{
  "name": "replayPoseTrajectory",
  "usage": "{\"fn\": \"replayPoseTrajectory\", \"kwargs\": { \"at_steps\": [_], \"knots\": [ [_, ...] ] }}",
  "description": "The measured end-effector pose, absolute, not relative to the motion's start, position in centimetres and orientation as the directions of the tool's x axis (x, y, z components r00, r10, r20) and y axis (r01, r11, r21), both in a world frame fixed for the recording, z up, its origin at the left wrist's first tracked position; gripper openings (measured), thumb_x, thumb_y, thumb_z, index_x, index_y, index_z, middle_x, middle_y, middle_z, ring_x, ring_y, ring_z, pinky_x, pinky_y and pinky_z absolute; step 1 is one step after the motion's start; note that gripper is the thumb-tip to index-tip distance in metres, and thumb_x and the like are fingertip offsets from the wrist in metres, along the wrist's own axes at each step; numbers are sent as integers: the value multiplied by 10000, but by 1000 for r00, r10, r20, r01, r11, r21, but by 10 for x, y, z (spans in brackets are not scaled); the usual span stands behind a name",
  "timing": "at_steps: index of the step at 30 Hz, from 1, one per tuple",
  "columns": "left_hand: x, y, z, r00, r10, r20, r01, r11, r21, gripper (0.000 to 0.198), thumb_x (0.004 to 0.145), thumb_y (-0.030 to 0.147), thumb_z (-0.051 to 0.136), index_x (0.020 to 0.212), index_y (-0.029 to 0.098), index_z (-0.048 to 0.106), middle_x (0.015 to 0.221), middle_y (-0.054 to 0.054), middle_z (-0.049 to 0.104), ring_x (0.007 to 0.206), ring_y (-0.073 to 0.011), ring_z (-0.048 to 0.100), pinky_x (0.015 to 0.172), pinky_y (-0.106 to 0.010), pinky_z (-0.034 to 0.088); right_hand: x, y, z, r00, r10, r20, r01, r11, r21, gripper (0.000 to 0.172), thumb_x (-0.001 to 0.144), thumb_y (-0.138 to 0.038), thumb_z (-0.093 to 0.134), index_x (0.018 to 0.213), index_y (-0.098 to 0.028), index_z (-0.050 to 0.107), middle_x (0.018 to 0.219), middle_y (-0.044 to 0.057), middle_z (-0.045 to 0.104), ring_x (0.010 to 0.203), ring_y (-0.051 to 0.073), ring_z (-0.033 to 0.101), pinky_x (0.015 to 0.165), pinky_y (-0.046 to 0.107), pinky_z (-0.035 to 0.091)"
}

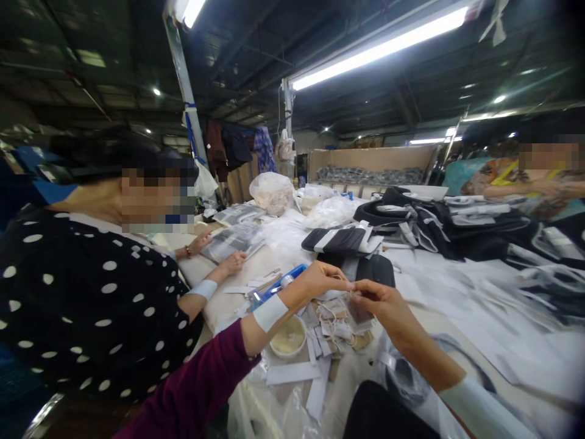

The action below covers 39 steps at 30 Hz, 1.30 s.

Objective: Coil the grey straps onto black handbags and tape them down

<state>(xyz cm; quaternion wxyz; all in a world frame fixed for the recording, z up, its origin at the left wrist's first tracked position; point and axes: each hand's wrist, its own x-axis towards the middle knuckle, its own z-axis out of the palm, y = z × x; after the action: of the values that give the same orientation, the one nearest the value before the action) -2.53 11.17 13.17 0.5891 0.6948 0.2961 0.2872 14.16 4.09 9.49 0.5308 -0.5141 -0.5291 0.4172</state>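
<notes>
My left hand and my right hand meet above the table, fingertips pinched close together. Between them they hold a thin, pale tag string, mostly hidden by the fingers. A small brownish-grey hang tag shows just below my right hand; whether it is on that string I cannot tell. Underneath lies a loose pile of hang tags with cream strings. A round white tub with something pale yellow in it stands below my left wrist. White paper strips lie beside the tub.
A blue tray with a clear bottle is behind my left forearm. At left, a co-worker in a dotted top handles a plastic-wrapped packet. Folded black items and a dark heap lie farther back. Another person stands far right.
</notes>
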Motion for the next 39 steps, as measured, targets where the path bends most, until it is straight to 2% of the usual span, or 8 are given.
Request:
{"fn": "replayPoseTrajectory", "kwargs": {
  "at_steps": [5,15,21,25,28,31,35,39],
  "knots": [
    [-29,103,137,739,673,-42,60,-4,998,393,614,471,811,712,132,638,510,71,403,439,-38,274,427,-221,147,138,38,95,91,986,137,80,130,-988,241,621,-320,697,810,-175,734,780,34,695,736,193,575,686,308,420],
    [-34,98,170,770,638,29,-68,38,997,353,711,412,762,650,139,548,600,23,511,489,-51,394,456,-188,300,139,33,78,-40,997,65,-79,61,-995,180,607,-257,716,762,-166,711,693,-13,638,637,127,512,647,274,370],
    [-17,84,175,734,677,52,6,-83,997,336,746,406,734,636,142,557,532,34,487,546,-90,502,537,-200,393,135,17,88,-329,925,190,-351,67,-934,219,681,-238,753,865,-150,673,957,54,679,927,191,590,894,323,399],
    [-2,77,179,754,657,15,-43,27,999,272,746,353,745,791,149,570,531,47,520,476,-72,476,489,-180,379,131,7,90,-157,958,241,-534,122,-837,201,793,-344,711,786,-166,620,730,8,610,722,140,550,754,289,423],
    [10,74,180,742,668,53,-118,52,992,275,760,294,740,933,139,592,702,-9,649,438,-30,421,448,-154,339,143,1,90,24,984,179,-587,159,-794,242,768,-336,739,684,-169,585,607,-37,497,578,98,440,660,264,413],
    [30,72,173,726,679,109,-221,80,972,290,760,215,725,1013,124,617,851,-53,684,446,-13,415,450,-151,341,173,-9,95,129,983,131,-549,181,-816,216,726,-308,769,692,-157,618,566,-50,440,514,77,347,549,235,365],
    [72,64,153,670,732,118,-337,159,928,265,707,153,698,958,124,619,746,-3,613,538,-53,524,525,-164,408,226,-26,107,171,977,130,-532,203,-822,227,722,-321,774,747,-147,632,627,-42,444,507,58,305,500,212,306],
    [124,50,124,621,776,111,-180,3,984,170,808,225,576,964,163,601,862,-40,659,742,-115,639,651,-212,478,283,-41,122,252,964,86,-330,169,-929,267,724,-386,738,785,-156,617,565,-69,343,487,64,269,485,216,279]
  ]
}}
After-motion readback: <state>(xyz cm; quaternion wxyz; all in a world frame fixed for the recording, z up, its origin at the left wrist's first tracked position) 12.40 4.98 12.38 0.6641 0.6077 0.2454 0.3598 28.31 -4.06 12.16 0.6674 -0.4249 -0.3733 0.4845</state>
